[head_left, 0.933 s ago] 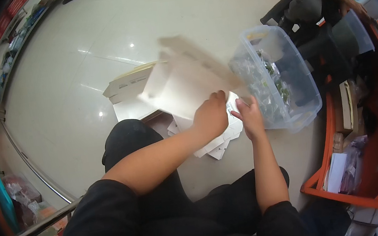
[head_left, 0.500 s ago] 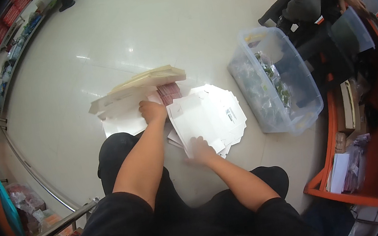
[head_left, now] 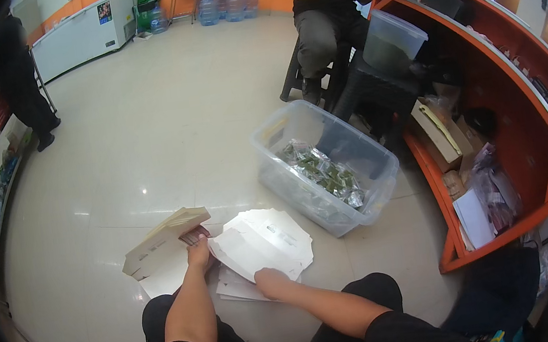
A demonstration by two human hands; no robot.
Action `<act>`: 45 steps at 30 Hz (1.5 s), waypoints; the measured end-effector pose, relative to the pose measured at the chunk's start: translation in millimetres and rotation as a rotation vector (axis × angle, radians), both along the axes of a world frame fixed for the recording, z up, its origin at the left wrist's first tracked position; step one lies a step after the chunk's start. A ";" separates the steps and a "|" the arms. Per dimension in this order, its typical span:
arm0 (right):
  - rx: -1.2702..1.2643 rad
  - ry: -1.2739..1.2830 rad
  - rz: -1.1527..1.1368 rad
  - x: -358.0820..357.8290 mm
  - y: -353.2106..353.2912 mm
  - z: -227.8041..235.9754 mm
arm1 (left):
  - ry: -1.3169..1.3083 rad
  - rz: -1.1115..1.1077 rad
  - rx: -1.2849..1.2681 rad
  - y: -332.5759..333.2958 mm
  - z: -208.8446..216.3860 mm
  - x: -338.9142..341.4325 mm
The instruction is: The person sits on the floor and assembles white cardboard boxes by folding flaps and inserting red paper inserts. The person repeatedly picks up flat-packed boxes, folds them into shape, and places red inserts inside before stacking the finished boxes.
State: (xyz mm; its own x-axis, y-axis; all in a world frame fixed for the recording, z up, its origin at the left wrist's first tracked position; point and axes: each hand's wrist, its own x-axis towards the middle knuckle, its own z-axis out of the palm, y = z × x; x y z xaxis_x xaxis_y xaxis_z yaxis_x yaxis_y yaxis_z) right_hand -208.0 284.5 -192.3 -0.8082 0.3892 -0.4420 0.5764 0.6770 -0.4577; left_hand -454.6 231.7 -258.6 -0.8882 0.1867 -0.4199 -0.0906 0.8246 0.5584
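Two piles of flat card lie on the floor before my knees. In the left one, cream and white folded card sheets (head_left: 160,248) stand tilted, with a small reddish bundle (head_left: 193,235) at their right end. My left hand (head_left: 198,252) is closed beside that bundle; its grip is partly hidden. To the right, flat white carton blanks (head_left: 272,236) lie in a loose, fanned stack, some with small dark print. My right hand (head_left: 273,283) is curled round their near edge, with its fingertips out of sight.
Beyond the blanks stands a clear plastic bin (head_left: 329,171) holding small packets with green contents. An orange shelf unit (head_left: 491,158) runs along the right. A seated person (head_left: 330,14) holds a small dark object; another stands far left. A white chest freezer (head_left: 83,37) is at the back.
My view has tilted up, bringing the freezer and water bottles into sight. My right hand, blurred before, now sits at the blanks' near edge. The seated person's hands have come up together.
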 end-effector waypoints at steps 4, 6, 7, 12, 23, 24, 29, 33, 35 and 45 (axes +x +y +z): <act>0.082 -0.028 -0.060 35.3 18.2 30.3 | 0.108 -0.229 -0.150 30.7 74.8 66.4; 0.077 0.021 -0.079 55.5 34.3 41.8 | 0.086 -0.529 0.048 33.3 113.1 104.3; 0.065 0.076 -0.140 64.3 40.8 48.0 | 0.120 -0.675 0.162 33.3 128.9 124.2; 0.205 0.280 -0.279 98.5 64.2 93.4 | 0.165 -0.417 0.315 26.2 169.7 203.9; -0.028 0.987 -0.021 107.8 66.0 158.7 | -0.734 -0.390 0.973 19.3 214.1 191.2; -0.107 1.010 -0.046 105.7 68.8 158.3 | -0.716 -0.423 0.993 18.7 214.7 187.5; -0.280 0.960 -0.155 84.0 74.9 149.1 | -0.318 -0.425 0.888 9.6 206.2 166.2; 0.158 1.133 -0.732 46.4 63.9 136.2 | -0.468 -0.018 1.335 4.9 199.5 147.3; 0.209 1.053 -0.955 32.2 57.8 131.1 | -0.590 0.093 1.442 2.9 195.3 140.2; -1.213 1.019 -0.562 5.5 74.2 102.7 | -1.088 0.000 1.352 9.0 135.2 110.7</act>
